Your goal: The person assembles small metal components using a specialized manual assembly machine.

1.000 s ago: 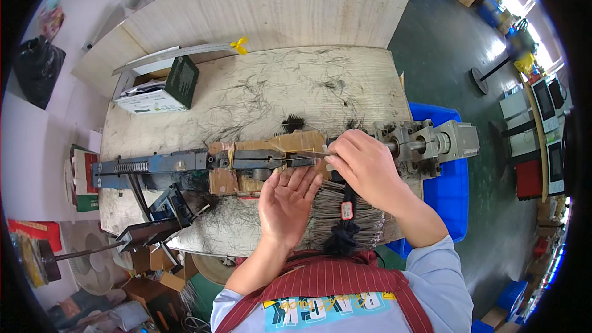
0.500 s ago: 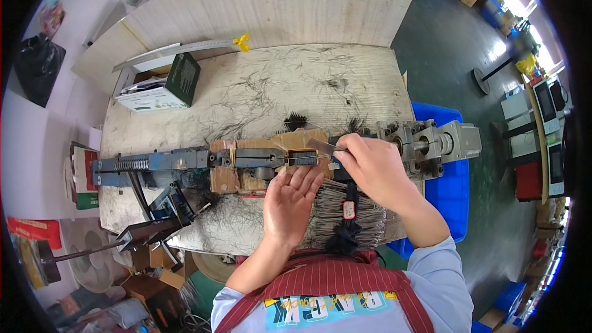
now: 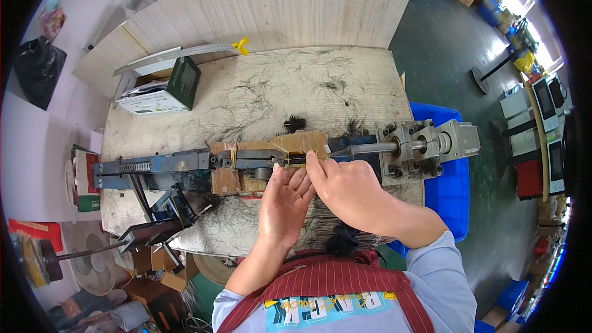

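Head view shows our left hand (image 3: 282,209) released, palm up beside the fixture's cardboard pad (image 3: 311,140); our right hand (image 3: 348,188) curls at the dark piece (image 3: 297,156) there, its grip hidden. We'd best keep that palm steady and press lightly. Papers (image 3: 145,88) sit in the green-and-white box (image 3: 185,84); the blue bin's (image 3: 449,200) contents we cannot tell.

The left hand (image 3: 283,205) lies palm up and open just on the near side of the cardboard (image 3: 302,142), fingertips toward it, its bare forearm slanting in from below. The right hand (image 3: 346,186), back upward and fingers curled, reaches the cardboard's right end; its grip is hidden. The right elbow bends out to the cardboard's lower right.
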`<action>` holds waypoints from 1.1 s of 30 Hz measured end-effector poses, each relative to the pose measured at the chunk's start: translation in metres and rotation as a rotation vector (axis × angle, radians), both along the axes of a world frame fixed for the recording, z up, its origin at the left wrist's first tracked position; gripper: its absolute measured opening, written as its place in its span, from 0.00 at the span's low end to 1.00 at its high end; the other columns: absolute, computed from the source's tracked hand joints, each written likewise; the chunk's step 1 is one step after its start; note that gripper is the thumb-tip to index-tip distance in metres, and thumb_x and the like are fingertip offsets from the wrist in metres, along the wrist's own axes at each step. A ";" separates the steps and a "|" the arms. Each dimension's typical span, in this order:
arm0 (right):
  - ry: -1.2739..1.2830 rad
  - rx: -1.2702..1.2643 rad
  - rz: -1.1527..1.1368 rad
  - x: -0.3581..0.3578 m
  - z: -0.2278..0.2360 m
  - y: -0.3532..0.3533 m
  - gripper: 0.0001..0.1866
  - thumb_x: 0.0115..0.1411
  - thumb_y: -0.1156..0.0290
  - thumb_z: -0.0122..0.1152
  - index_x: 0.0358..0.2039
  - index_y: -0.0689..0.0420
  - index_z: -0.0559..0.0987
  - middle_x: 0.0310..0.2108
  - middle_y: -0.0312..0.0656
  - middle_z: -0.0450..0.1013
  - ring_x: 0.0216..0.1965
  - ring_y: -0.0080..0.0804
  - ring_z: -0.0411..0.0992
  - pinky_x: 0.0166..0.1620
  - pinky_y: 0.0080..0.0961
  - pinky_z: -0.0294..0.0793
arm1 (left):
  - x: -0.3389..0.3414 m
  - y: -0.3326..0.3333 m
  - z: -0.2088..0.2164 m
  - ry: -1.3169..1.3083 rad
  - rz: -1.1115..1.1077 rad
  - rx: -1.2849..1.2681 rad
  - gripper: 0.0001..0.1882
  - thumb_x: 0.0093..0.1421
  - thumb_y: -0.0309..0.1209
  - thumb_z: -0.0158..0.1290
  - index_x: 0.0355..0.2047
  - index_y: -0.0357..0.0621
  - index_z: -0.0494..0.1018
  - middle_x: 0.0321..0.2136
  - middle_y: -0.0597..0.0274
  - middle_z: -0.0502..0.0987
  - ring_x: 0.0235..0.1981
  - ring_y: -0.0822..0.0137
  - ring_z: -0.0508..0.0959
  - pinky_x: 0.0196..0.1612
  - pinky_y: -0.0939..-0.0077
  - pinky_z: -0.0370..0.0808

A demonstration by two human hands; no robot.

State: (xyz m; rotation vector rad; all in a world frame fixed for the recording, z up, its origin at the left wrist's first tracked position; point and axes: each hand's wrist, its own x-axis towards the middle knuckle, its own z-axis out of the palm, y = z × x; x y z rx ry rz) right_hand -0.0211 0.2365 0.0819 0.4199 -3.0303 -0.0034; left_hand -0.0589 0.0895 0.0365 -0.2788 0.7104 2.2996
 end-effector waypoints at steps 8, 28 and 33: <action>0.047 -0.032 0.067 -0.008 -0.002 0.018 0.27 0.49 0.71 0.58 0.50 0.69 0.71 0.23 0.41 0.74 0.22 0.32 0.77 0.22 0.27 0.74 | 0.006 0.003 -0.010 0.056 -0.088 -0.006 0.19 0.70 0.39 0.43 0.51 0.34 0.62 0.55 0.46 0.67 0.60 0.56 0.66 0.65 0.60 0.61; -0.445 -0.980 -0.133 0.036 -0.066 0.015 0.15 0.60 0.65 0.62 0.41 0.62 0.72 0.33 0.51 0.74 0.35 0.49 0.75 0.37 0.36 0.74 | 0.094 -0.309 -0.097 -0.009 0.621 -1.533 0.25 0.67 0.48 0.47 0.29 0.33 0.71 0.17 0.57 0.76 0.23 0.66 0.79 0.21 0.76 0.75; -0.324 -0.758 -0.105 0.019 -0.084 -0.024 0.22 0.59 0.64 0.64 0.45 0.65 0.68 0.30 0.50 0.75 0.32 0.38 0.77 0.37 0.32 0.74 | 0.077 -0.339 -0.106 0.268 1.087 -1.538 0.10 0.66 0.33 0.52 0.34 0.38 0.67 0.28 0.58 0.77 0.25 0.71 0.79 0.21 0.80 0.75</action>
